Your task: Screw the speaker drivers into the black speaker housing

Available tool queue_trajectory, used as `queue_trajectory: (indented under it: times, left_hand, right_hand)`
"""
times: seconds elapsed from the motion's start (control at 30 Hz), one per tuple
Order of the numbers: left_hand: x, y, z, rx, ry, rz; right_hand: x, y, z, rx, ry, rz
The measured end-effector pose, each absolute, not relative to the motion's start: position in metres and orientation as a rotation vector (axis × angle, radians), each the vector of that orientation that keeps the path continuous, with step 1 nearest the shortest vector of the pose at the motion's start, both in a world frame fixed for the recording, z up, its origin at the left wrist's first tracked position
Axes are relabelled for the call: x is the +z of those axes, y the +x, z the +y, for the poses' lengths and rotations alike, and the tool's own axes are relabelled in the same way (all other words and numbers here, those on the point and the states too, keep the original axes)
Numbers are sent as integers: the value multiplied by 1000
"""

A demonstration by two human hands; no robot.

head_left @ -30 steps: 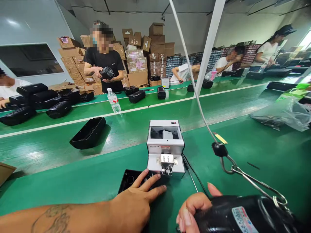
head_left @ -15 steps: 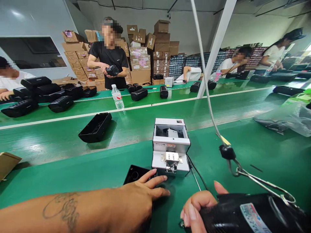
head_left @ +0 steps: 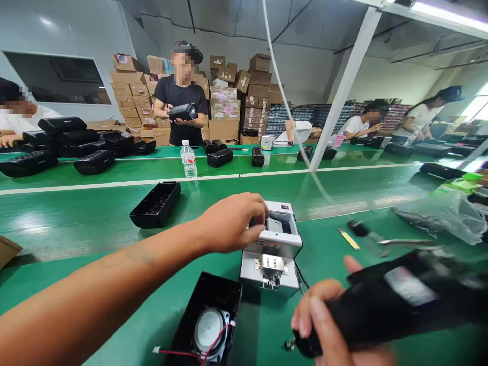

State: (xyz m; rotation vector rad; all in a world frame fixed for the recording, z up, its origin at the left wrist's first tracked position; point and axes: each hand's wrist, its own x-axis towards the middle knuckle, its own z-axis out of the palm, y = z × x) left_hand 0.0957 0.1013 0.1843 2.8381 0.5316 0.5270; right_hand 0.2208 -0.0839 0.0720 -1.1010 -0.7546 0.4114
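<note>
Left hand: the left hand [head_left: 232, 221] reaches forward over the open top of the grey screw feeder [head_left: 271, 249]; its fingers are curled loosely, fingertips dipping at the feeder's tray, and whether they have hold of anything cannot be told.
Right hand: the right hand [head_left: 324, 325] is wrapped around the black electric screwdriver [head_left: 381, 305], held low and tilted, its tip pointing left toward the table [head_left: 95, 229].
Screwdriver tether: a white cord [head_left: 282, 96] rises from above the right hand, blurred near the tool.
Work piece: a black speaker shell [head_left: 208, 320] lies open just below the left hand and left of the right hand, with 1 round speaker driver [head_left: 209, 328] seated in it and red and black wires [head_left: 183, 352] trailing from it.
Feeder place: it stands between the 2 hands, just beyond the shell, touching or nearly touching its far edge.
Farther from the hands: another empty black shell [head_left: 155, 204] beyond the left hand, a water bottle [head_left: 189, 159] past that, and a person [head_left: 182, 101] across the table holding a black unit.
Step in hand: by my reading, fetching a screw from the feeder for fastening the driver.
Next move calls for: likely a small screw pinched cleanly, then the bit lined up straight over a mounting hole without catching the wires.
</note>
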Motion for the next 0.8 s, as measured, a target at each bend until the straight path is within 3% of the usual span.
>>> queue_trajectory:
  times: [0.23, 0.5, 0.8]
  left_hand:
    - [137, 130, 123, 558, 2857, 679]
    - [106, 52, 85, 985, 2518, 797]
    - [63, -3, 32, 778, 2217, 935]
  right_hand:
    - [127, 243, -24, 287, -859, -1019]
    - [115, 244, -6, 348, -910, -1108]
    - [107, 242, -2, 401, -915, -1114]
